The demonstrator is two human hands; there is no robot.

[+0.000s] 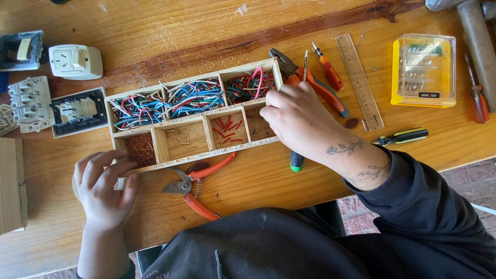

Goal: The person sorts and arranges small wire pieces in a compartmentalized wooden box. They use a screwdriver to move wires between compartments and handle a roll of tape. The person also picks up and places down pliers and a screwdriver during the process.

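Light, rigid wooden tray (206, 135): gripped at right end by curled right hand (294, 116), left hand (103, 183) fingers spread, steadying left corner.

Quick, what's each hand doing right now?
Left hand: open, fingers resting on the wooden tray's front left corner, holding nothing.
Right hand: fingers curled at the tray's right end; contents cannot be told.

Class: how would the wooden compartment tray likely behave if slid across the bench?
The wooden tray looks rigid and flat-bottomed, so probably slides without tipping. Loose wire offcuts heaped near its rim might spill if jolted. The left hand at its corner suggests it shifts easily.
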